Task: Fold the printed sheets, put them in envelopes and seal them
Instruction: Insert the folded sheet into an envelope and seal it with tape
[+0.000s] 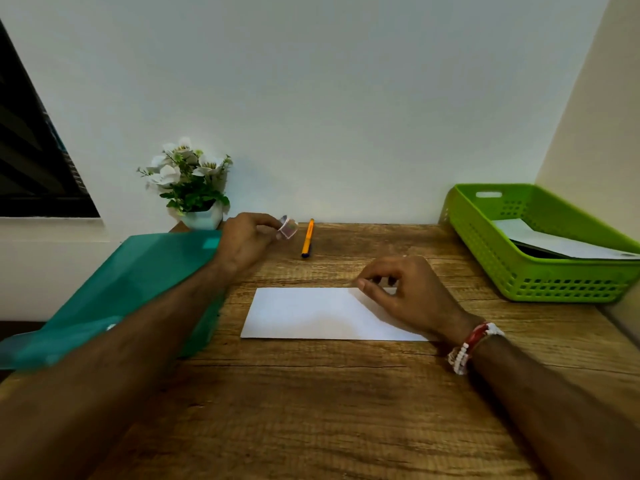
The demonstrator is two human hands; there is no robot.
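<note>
Plainly, flat white envelope [311, 315]

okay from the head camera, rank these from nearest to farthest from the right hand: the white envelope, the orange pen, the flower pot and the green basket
1. White envelope: under the right hand, fingers on its right end.
2. Orange pen: behind and to the left.
3. Green basket: off to the right; its near wall looks about as close as the pen, too close to call.
4. Flower pot: far left, by the wall.
</note>
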